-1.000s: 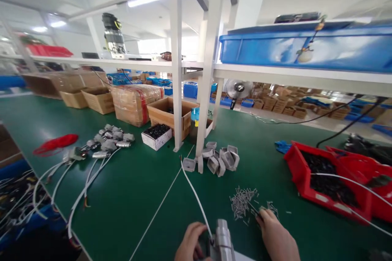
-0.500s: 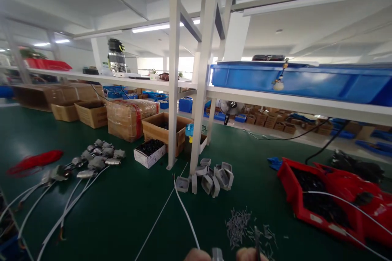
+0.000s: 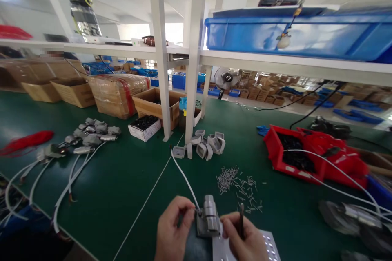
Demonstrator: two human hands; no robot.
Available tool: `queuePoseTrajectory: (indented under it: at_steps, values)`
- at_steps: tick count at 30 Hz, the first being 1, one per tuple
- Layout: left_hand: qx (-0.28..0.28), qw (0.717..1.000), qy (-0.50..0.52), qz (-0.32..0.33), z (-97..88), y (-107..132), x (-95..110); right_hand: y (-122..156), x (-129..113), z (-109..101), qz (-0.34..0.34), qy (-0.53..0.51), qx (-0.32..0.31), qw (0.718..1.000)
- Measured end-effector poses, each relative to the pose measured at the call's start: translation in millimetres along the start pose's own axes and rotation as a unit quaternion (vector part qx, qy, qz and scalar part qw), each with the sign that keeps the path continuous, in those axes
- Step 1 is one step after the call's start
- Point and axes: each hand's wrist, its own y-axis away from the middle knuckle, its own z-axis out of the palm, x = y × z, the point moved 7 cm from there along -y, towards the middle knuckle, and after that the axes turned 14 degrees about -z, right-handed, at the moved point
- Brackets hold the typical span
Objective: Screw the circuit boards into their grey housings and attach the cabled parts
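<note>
A grey metal connector [image 3: 210,216] with a cylindrical body and square base stands before me, beside a white cable [image 3: 185,179]. At its left edge my left hand [image 3: 174,228] has thumb and forefinger pinched together; what lies between them is too small to make out. My right hand [image 3: 243,238] is closed around a slim dark tool [image 3: 241,218] pointing up, its thumb and forefinger against the connector's right side. A light metal plate with holes [image 3: 270,244] lies partly under the right hand. Small screws [image 3: 228,178] are scattered just beyond.
Grey housings [image 3: 211,147] lie by the shelf post [image 3: 192,57]. A red bin [image 3: 275,161] of black parts stands right. Cabled connectors [image 3: 92,132] lie left, cardboard boxes [image 3: 114,94] behind. A blue tray [image 3: 245,34] rests on the shelf. Finished-looking dark bundles [image 3: 339,218] lie near right.
The view has tilted down, so both hands and the connector now show far more fully. The metal plate and the dark bundles at the right have come into view.
</note>
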Motion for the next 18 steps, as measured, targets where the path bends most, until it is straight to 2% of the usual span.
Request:
queuePoseTrajectory:
  at_steps: [1,3,5,7,9,11,14,18]
  values:
    - [0.015,0.999,0.012,-0.044,-7.0,-9.2,-11.5,-5.6,6.1,-11.7,0.003,0.036,0.025,0.999]
    - [0.001,0.994,-0.008,-0.108,-8.2,-24.7,-35.9,-14.7,26.3,-27.2,0.036,0.048,0.039,0.997]
    - [-0.043,0.991,-0.036,-0.121,3.6,-33.4,-53.7,-20.1,51.0,-27.4,0.085,-0.018,0.015,0.996]
    - [-0.089,0.988,-0.045,-0.114,21.5,-35.8,-62.9,-22.7,68.9,-18.7,0.117,-0.088,-0.012,0.989]
    - [-0.111,0.987,-0.046,-0.104,36.6,-36.1,-63.6,-23.8,78.5,-7.5,0.141,-0.117,-0.048,0.982]
    - [-0.114,0.987,-0.054,-0.099,45.1,-37.5,-59.6,-26.1,80.6,0.5,0.148,-0.099,-0.091,0.98]
    - [-0.119,0.985,-0.08,-0.094,48.4,-42.2,-52.5,-36.2,73.4,4.6,0.088,-0.036,-0.147,0.985]
    - [-0.136,0.977,-0.154,-0.057,45.5,-46.6,-45.3,-49.1,69.7,1.3,0.001,0.047,-0.142,0.989]
